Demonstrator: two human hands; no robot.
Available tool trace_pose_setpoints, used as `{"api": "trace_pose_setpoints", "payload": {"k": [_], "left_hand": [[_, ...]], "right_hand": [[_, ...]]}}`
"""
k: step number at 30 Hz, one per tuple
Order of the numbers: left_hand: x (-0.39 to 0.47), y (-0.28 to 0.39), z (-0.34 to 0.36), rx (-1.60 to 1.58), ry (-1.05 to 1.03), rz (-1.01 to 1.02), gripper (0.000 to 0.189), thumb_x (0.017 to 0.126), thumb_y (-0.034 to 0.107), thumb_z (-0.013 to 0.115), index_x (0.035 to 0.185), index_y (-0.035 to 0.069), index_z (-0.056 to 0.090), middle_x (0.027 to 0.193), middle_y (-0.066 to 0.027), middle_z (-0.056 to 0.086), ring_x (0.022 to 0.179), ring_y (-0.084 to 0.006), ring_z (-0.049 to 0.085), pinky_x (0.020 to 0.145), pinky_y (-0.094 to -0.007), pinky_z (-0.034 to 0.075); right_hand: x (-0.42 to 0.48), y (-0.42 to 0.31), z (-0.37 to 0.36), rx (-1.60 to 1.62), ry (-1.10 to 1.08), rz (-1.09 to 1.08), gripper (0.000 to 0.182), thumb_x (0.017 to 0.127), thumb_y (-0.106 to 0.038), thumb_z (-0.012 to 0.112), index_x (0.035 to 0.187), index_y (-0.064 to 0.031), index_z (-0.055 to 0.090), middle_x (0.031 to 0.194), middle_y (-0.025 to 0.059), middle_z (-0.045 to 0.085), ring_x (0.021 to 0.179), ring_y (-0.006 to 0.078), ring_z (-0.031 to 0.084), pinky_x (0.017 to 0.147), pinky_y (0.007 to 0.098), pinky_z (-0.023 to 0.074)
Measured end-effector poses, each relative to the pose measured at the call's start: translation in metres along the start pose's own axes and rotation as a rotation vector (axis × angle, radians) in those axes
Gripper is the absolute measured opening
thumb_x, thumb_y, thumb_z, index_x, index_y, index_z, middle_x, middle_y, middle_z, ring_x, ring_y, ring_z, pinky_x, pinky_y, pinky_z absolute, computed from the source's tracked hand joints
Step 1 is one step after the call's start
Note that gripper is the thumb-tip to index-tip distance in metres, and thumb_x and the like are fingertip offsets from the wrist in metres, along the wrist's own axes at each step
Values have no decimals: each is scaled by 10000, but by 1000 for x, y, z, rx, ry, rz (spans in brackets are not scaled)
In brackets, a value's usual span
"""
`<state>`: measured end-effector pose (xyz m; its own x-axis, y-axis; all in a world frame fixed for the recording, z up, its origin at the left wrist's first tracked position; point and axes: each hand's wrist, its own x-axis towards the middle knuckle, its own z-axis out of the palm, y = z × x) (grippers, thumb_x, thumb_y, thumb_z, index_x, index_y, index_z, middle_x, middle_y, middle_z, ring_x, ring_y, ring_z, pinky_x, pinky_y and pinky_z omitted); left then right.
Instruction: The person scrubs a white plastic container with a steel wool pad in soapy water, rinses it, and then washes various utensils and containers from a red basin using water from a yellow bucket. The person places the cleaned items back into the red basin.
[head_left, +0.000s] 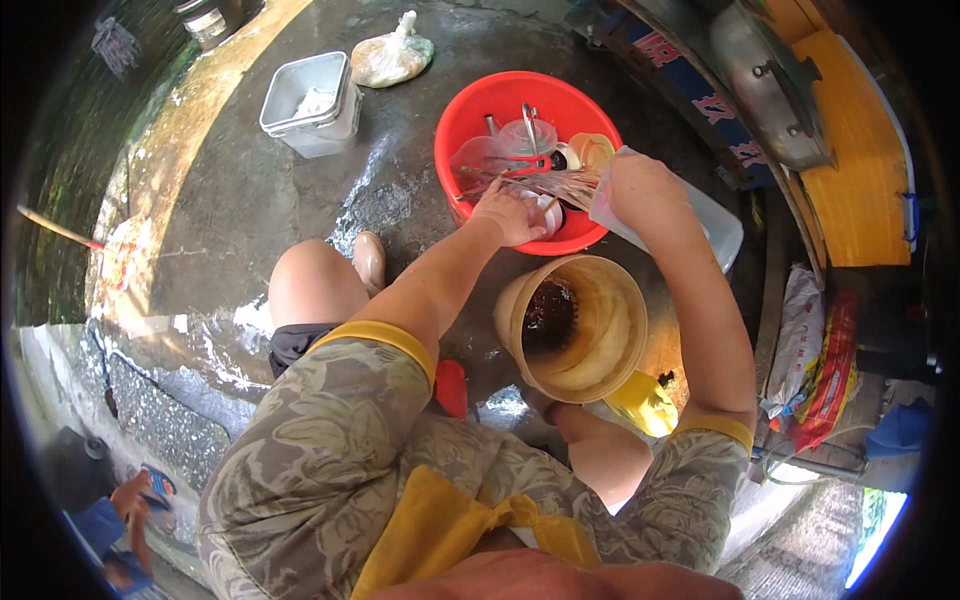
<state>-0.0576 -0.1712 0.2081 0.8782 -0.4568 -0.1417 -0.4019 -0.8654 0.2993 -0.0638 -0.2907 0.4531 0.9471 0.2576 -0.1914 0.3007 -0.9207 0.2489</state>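
A red plastic basin (466, 105) stands on the wet floor, holding clear plastic containers, a yellowish container (592, 150), a red-handled utensil (534, 165) and a bundle of thin sticks (574, 184). My left hand (510, 214) lies spread over the basin's near side, touching the things there; whether it grips any is hidden. My right hand (649, 191) grips the rim of a translucent plastic container (716, 221), tilted at the basin's right edge beside the sticks. Close below the basin stands a beige plastic bucket (607, 330) with dark matter at its bottom.
A square white bucket (319, 124) and a knotted plastic bag (394, 56) stand beyond the basin to the left. A yellow container (645, 401) lies by the beige bucket. Packaged bags (825, 375) and a metal pan (772, 90) are at right. Another person's feet (135, 495) show lower left.
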Motion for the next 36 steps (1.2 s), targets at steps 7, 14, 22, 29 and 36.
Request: {"api": "trace_pose_setpoints", "payload": {"k": [7, 14, 22, 29, 36], "left_hand": [[-4, 3, -9, 12, -3, -17, 595, 862, 539, 418, 1285, 127, 490, 1300, -154, 499, 1253, -316, 417, 1116, -454, 146], [-5, 6, -15, 24, 42, 45, 530, 876, 525, 392, 1240, 171, 544, 1242, -153, 546, 1212, -320, 458, 1092, -445, 212], [-6, 9, -20, 23, 15, 27, 561, 886, 510, 383, 1139, 63, 610, 1254, -149, 536, 1234, -279, 439, 1117, -430, 172], [-1, 4, -8, 79, 75, -18, 543, 867, 493, 427, 1155, 64, 594, 1211, -147, 567, 1223, -276, 449, 1104, -458, 198], [-1, 6, -7, 69, 106, 10, 509, 861, 494, 455, 1099, 78, 629, 1250, -143, 547, 1223, -275, 452, 1101, -430, 229]], "right_hand": [[-62, -3, 36, -134, -209, -225, 167, 754, -122, 579, 833, -22, 687, 844, 185, 668, 777, 328, 664, 709, 420, 535], [-85, -7, 197, 85, -588, -220, 215, 766, -148, 580, 897, -29, 702, 951, 174, 672, 910, 308, 657, 761, 391, 527], [-63, -66, 396, 348, -633, 55, 255, 821, -201, 561, 996, -71, 692, 1061, 179, 650, 1006, 309, 628, 824, 380, 507], [-89, -83, 407, 577, -603, 178, 304, 864, -261, 475, 1032, -76, 649, 1119, 169, 611, 1054, 335, 589, 883, 424, 465], [-92, -61, 445, 834, -409, 150, 246, 831, -206, 478, 1022, -106, 596, 1189, 136, 551, 1090, 312, 551, 928, 424, 425]]}}
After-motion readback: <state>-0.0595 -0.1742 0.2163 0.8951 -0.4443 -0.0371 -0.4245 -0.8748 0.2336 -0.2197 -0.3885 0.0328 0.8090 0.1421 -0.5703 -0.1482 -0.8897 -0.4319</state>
